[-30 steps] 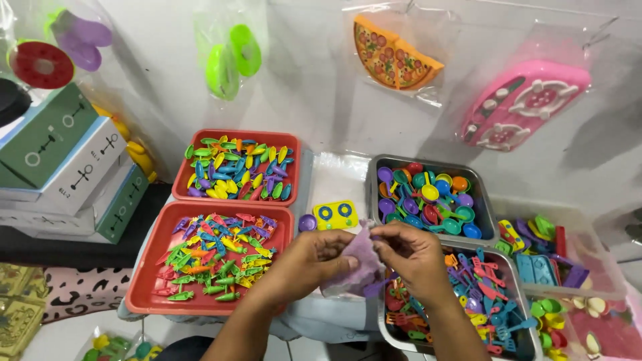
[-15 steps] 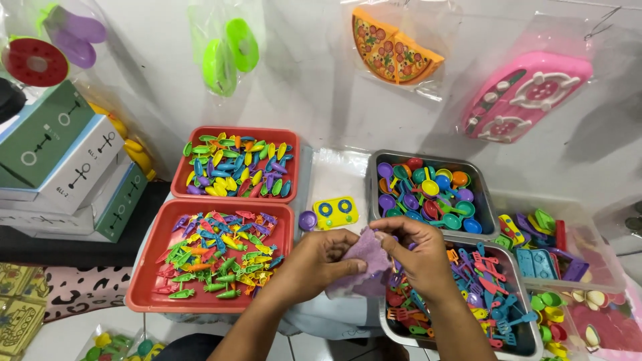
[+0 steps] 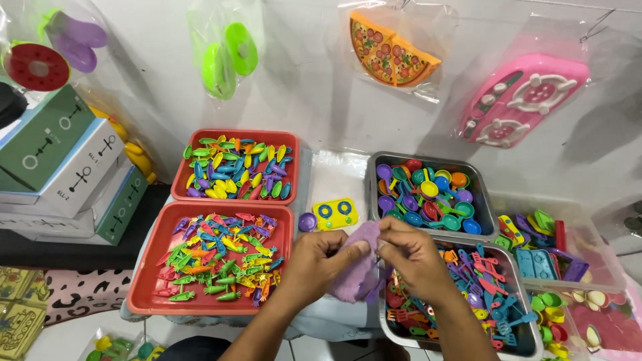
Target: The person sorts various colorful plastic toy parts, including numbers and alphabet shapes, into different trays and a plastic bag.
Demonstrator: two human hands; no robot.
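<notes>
Both hands meet at lower centre of the frame, pinching a small purple bag (image 3: 354, 267) between them. The left hand (image 3: 321, 261) grasps the bag's upper left edge between thumb and fingers; the right hand (image 3: 411, 257) grasps its upper right edge with thumb and forefinger, the other fingers curled. The bag hangs below the fingertips, over the gap between the trays. Just above the hands lies a yellow toy stove (image 3: 334, 214) with blue knobs, a purple disc (image 3: 307, 222) touching its left side. Left of the hands, a red tray (image 3: 144, 281) holds small coloured utensils; a second red tray (image 3: 234, 136) behind it holds coloured spoons. Right of the hands, a metal tray (image 3: 528, 341) holds coloured forks and tools; the metal tray (image 3: 428, 159) above it holds round coloured pans. At upper right hangs a pink toy stove (image 3: 521, 100) in a clear bag. Stacked boxes (image 3: 67, 167) stand at the left edge.
</notes>
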